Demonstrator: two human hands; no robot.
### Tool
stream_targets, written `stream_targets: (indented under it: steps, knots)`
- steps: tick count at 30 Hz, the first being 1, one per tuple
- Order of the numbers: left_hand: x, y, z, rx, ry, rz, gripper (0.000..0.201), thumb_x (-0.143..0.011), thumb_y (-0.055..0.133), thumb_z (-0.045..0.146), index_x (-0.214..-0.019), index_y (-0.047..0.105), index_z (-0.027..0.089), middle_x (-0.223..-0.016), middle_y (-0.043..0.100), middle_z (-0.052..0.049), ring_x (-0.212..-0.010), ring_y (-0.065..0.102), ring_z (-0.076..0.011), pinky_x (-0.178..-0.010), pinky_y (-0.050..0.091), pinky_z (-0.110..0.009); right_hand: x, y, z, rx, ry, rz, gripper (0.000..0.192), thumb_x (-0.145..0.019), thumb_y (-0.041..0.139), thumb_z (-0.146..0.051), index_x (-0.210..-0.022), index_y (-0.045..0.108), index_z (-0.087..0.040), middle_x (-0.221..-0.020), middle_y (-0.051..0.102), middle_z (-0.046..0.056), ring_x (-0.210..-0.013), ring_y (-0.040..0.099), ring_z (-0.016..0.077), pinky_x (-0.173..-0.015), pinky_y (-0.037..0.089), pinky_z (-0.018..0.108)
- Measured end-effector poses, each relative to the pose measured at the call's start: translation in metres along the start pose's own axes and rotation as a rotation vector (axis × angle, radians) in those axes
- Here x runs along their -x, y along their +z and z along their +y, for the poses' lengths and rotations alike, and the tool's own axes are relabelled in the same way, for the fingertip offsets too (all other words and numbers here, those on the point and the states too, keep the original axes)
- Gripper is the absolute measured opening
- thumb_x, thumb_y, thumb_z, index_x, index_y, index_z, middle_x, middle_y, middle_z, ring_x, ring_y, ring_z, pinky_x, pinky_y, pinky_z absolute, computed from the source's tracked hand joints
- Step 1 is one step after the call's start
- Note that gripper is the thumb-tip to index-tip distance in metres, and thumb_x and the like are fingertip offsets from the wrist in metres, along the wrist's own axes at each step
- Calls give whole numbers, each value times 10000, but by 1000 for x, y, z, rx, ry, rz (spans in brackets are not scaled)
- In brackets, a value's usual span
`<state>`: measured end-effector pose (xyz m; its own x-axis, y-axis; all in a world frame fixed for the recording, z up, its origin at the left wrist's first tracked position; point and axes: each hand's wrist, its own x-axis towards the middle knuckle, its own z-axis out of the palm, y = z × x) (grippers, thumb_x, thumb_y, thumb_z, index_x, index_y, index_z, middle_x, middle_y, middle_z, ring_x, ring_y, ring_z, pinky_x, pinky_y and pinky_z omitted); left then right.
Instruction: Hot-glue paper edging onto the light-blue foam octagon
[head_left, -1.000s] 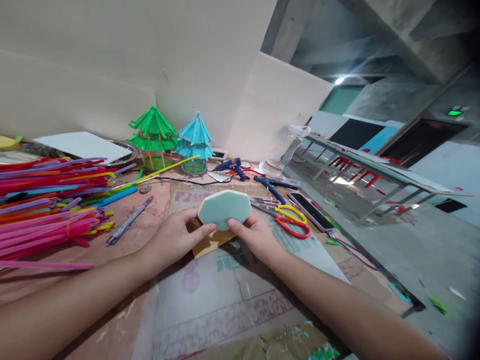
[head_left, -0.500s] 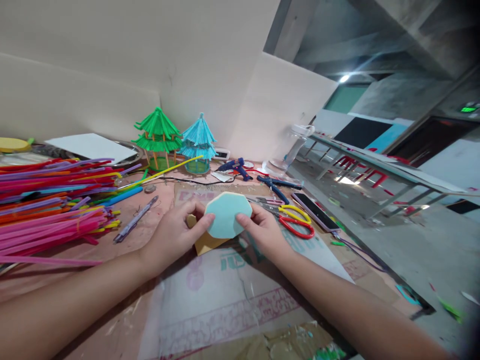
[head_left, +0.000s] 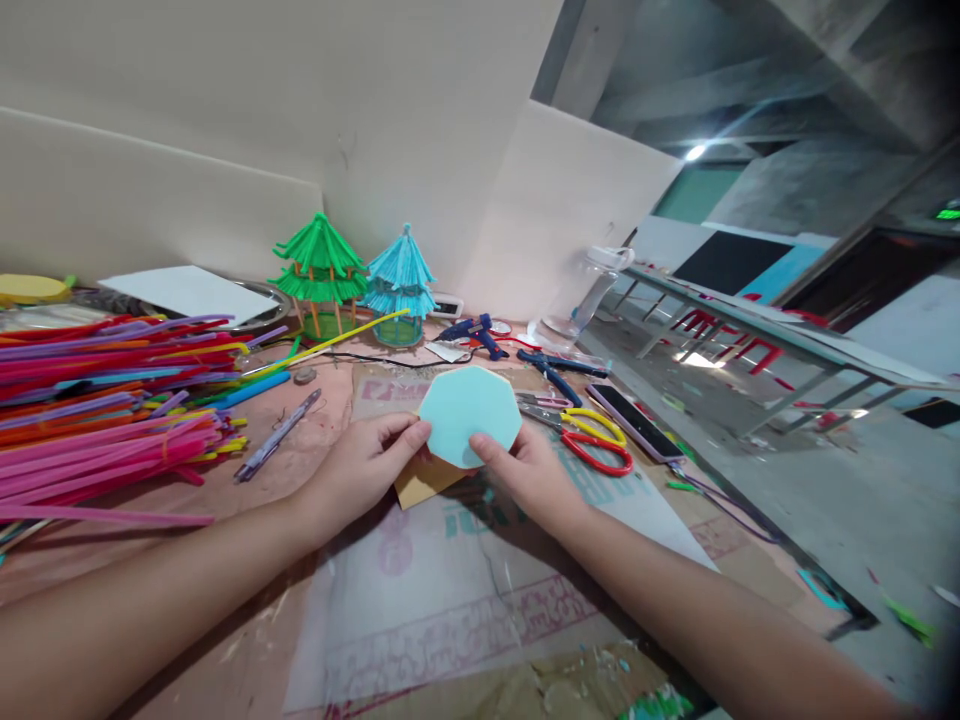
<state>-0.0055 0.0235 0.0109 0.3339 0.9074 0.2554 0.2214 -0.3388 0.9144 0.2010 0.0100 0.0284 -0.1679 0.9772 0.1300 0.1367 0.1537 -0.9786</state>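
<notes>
Straws [head_left: 112,400] lie heaped at far left. Left hand [head_left: 360,470] and right hand [head_left: 529,470] pinch the pale-blue octagon piece [head_left: 470,415] by its lower edges above the cardboard scrap [head_left: 420,482]; it now faces the camera flatter than before. Scissors [head_left: 592,440] lie to the right.

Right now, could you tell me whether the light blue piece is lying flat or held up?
Held up: both hands pinch the light blue piece tilted, face showing, above the cardboard.
</notes>
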Motion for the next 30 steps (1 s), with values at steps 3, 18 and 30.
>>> stream_targets:
  steps: [3, 18, 30]
  knots:
    - [-1, 0, -2, -126, 79, 13, 418, -979, 448, 477, -764, 653, 183, -763, 656, -14, -771, 611, -187, -711, 442, -281, 1, 1, -2, 4, -3, 21, 434, -717, 764, -525, -944, 649, -174, -881, 728, 64, -764, 655, 197, -707, 553, 338]
    - [1, -3, -2, -372, 275, 95, 374, -1003, 425, 400, -743, 595, 192, -771, 598, -29, -823, 553, -208, -767, 414, -338, -2, 1, 8, -20, -63, -76, 331, -755, 757, -452, -910, 685, -169, -829, 699, 37, -715, 607, 156, -705, 521, 312]
    - [1, -8, 1, -668, 515, 112, 474, -999, 426, 351, -1451, 380, 217, -1546, 398, -128, -1440, 352, -286, -1160, 329, -474, -26, -29, 1, -112, 58, -111, 383, -762, 757, -503, -921, 633, -178, -595, 592, -45, -460, 521, 97, -434, 395, 214]
